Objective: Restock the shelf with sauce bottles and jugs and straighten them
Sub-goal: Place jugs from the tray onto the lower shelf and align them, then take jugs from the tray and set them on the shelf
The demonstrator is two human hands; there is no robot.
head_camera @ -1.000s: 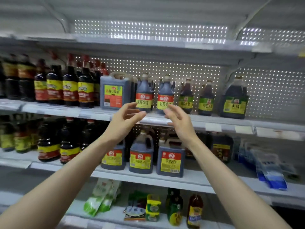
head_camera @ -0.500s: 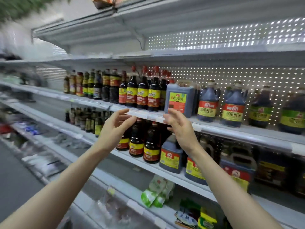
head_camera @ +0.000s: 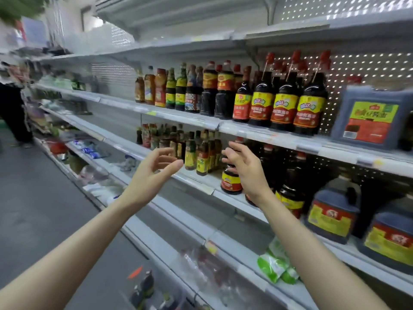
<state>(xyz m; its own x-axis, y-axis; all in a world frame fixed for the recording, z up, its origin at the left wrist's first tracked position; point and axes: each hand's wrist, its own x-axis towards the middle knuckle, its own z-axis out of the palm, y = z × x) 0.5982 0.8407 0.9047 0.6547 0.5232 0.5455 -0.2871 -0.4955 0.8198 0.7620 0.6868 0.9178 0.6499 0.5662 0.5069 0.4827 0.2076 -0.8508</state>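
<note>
Reaching forward, left hand [head_camera: 154, 168] and right hand [head_camera: 243, 168] (both empty), fingers relaxed

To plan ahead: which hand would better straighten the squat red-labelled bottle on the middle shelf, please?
Probably the right hand: open, directly before the squat red-labelled bottle; the left hand is farther left.

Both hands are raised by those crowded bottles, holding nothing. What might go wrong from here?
1. The small bottles on the middle shelf stand packed tightly near its front edge, just beyond the left hand; a careless brush might topple one into its neighbours.
2. The right hand is close in front of a dark red-labelled bottle at the shelf's front; a bump could perhaps push it off.
</note>
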